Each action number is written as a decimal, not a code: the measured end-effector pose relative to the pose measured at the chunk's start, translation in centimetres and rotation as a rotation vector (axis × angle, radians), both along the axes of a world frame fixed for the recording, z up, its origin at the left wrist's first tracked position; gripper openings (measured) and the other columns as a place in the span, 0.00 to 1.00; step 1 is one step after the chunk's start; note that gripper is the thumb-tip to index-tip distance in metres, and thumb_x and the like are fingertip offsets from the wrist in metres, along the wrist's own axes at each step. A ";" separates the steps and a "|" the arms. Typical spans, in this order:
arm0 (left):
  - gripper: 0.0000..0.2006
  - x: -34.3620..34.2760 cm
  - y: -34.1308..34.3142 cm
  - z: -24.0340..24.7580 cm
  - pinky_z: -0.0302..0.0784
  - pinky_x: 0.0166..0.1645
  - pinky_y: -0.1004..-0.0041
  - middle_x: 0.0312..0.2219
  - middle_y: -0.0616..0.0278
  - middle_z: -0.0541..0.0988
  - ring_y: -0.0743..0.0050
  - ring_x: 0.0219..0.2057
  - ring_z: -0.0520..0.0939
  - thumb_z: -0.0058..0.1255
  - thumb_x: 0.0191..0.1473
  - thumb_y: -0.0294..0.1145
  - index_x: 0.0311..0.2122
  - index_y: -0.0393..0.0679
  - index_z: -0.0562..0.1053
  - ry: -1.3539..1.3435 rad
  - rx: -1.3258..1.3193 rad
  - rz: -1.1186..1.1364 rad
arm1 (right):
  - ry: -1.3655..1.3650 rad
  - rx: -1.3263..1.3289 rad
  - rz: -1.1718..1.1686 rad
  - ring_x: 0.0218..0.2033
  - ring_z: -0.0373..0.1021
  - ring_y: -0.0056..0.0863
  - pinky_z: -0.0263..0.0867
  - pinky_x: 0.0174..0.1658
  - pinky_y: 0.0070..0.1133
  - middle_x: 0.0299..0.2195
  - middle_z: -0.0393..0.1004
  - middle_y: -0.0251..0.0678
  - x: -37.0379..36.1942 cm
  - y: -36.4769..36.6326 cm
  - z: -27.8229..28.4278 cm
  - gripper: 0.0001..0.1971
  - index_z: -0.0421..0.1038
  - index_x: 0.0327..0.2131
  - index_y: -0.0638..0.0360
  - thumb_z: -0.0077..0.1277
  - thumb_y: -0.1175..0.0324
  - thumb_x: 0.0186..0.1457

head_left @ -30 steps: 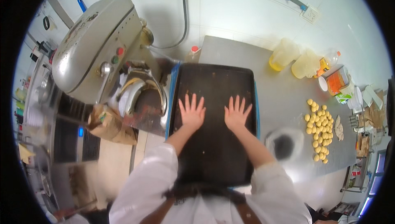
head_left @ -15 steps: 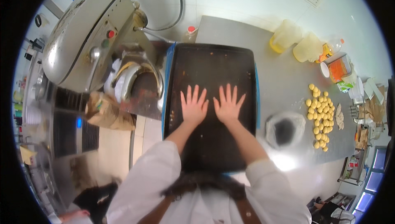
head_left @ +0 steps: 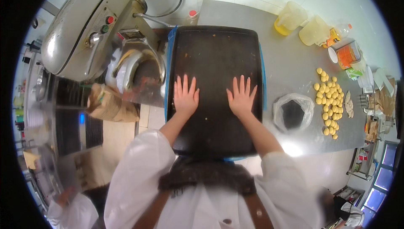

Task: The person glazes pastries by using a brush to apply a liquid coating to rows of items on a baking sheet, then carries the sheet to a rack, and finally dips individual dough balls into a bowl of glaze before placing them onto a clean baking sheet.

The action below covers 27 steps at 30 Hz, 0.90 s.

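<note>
A large dark baking tray (head_left: 214,52) with a raised rim lies in front of me, and blue sheeting (head_left: 263,73) shows along its sides. Flat near the tray's left side is my left hand (head_left: 185,98), fingers stretched out and slightly apart. My right hand (head_left: 242,99) rests toward the right side of the tray, its fingers spread in the same way. Neither hand holds anything. Small crumbs and specks are scattered over the tray's surface.
A big grey mixer (head_left: 88,31) stands at the left, with a brown paper sack (head_left: 111,103) below it. On the steel table are a bag-lined bowl (head_left: 292,113), several yellow dough balls (head_left: 330,98), and plastic jugs (head_left: 290,17). Another person's white sleeve (head_left: 75,212) shows at lower left.
My hands have moved apart over the tray, the left one leftward and the right one rightward. The view has shifted, so the tray and table sit higher in the picture.
</note>
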State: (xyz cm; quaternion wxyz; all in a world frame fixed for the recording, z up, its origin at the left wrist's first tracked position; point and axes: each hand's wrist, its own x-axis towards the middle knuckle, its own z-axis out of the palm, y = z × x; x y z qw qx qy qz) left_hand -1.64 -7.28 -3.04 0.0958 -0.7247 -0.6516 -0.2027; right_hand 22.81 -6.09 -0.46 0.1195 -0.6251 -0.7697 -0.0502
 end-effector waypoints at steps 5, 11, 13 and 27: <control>0.27 6.6 -5.8 1.9 0.35 0.65 0.29 0.66 0.51 0.57 0.38 0.68 0.49 0.44 0.59 0.45 0.64 0.50 0.64 -0.041 -0.208 -0.016 | -0.021 -0.110 -0.029 0.70 0.35 0.56 0.26 0.64 0.62 0.68 0.47 0.52 -3.6 -5.5 -0.3 0.32 0.56 0.65 0.55 0.40 0.48 0.62; 0.26 6.0 -5.7 2.8 0.35 0.64 0.27 0.66 0.50 0.57 0.37 0.68 0.49 0.42 0.60 0.42 0.63 0.51 0.64 -0.057 -0.188 -0.019 | 0.007 -0.166 -0.028 0.70 0.36 0.56 0.26 0.64 0.62 0.69 0.44 0.50 -5.0 -5.4 1.6 0.31 0.54 0.66 0.53 0.38 0.50 0.64; 0.26 6.3 -5.7 3.0 0.37 0.66 0.31 0.65 0.52 0.59 0.41 0.68 0.51 0.42 0.60 0.43 0.63 0.51 0.64 -0.027 -0.175 -0.005 | -0.042 -0.149 -0.033 0.70 0.37 0.53 0.26 0.65 0.60 0.69 0.46 0.48 -4.7 -5.4 1.4 0.31 0.55 0.66 0.51 0.38 0.50 0.64; 0.24 -0.9 -8.5 3.2 0.50 0.69 0.51 0.65 0.49 0.60 0.44 0.67 0.57 0.43 0.62 0.40 0.63 0.49 0.65 -0.089 -0.184 -0.117 | -0.055 -0.152 0.083 0.71 0.39 0.46 0.30 0.70 0.48 0.70 0.46 0.42 3.0 -8.8 1.8 0.32 0.55 0.66 0.49 0.44 0.50 0.62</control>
